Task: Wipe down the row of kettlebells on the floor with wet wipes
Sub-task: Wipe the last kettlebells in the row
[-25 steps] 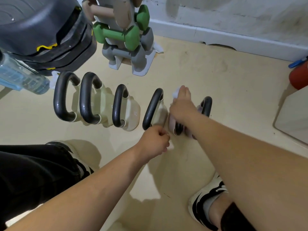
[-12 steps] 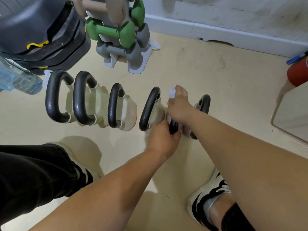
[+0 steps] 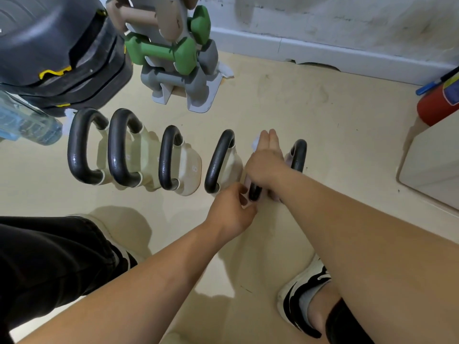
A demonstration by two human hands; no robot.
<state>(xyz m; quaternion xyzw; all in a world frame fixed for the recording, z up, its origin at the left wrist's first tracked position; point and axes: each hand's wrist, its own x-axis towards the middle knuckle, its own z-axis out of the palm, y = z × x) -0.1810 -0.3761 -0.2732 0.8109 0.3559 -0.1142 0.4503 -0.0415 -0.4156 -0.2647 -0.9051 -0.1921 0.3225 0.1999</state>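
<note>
The right hand [image 3: 265, 165] lays straight, closed-together fingers on a white wipe [image 3: 255, 142], pressing it against the fifth kettlebell [image 3: 254, 193] in the row. The left hand [image 3: 231, 212] curls round its handle's near end. Other kettlebells [image 3: 218, 162] stand just beside it on both sides; bare floor [image 3: 310, 100] lies beyond.

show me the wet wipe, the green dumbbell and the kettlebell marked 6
wet wipe [image 3: 255, 143], head view, visible white corner
green dumbbell [image 3: 159, 49], head view, middle of its handle
kettlebell marked 6 [image 3: 191, 170], head view, cream body

Six kettlebells [image 3: 166, 157] in a row on the floor [image 3: 323, 115], rack [image 3: 178, 80] behind them, bottle [image 3: 29, 125] left of the row, extinguisher [image 3: 434, 105] far right, shoe [image 3: 303, 291] in front.
</note>
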